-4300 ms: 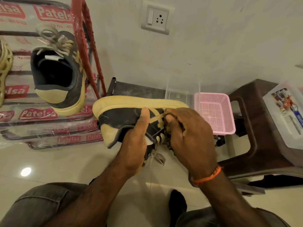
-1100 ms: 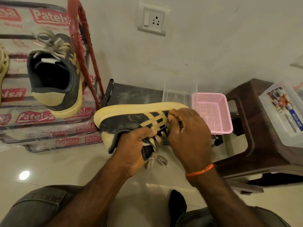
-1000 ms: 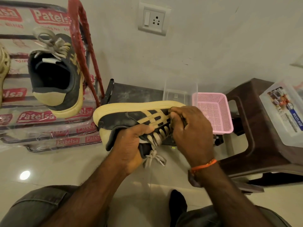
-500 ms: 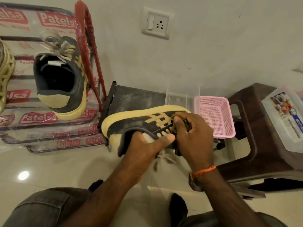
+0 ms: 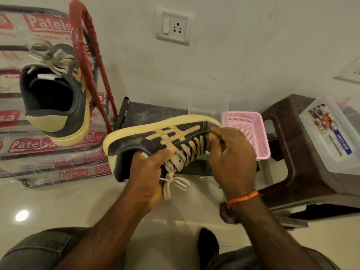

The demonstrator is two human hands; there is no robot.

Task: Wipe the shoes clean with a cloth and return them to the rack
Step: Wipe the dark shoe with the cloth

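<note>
I hold a black sneaker with a tan sole and stripes (image 5: 136,141) on its side above the floor, sole turned away from me. My left hand (image 5: 148,172) grips it at the collar, thumb lying across the laces. My right hand (image 5: 231,162) is curled at the toe end, and a bit of dark cloth (image 5: 221,142) shows between its fingers; most of the cloth is hidden. The matching sneaker (image 5: 56,94) sits heel toward me on the plastic-wrapped rack (image 5: 48,145) at the left.
A red rack upright (image 5: 87,41) stands beside the shelved shoe. Behind the held shoe lie a black flat object (image 5: 146,112) and a pink mesh basket (image 5: 251,129). A brown stool (image 5: 292,152) carrying a clear plastic box (image 5: 331,133) is at the right. My knees fill the bottom edge.
The shoe has rolled so its laces now face me. My left hand shifted from the side panel to the collar. My right hand stayed at the toe end.
</note>
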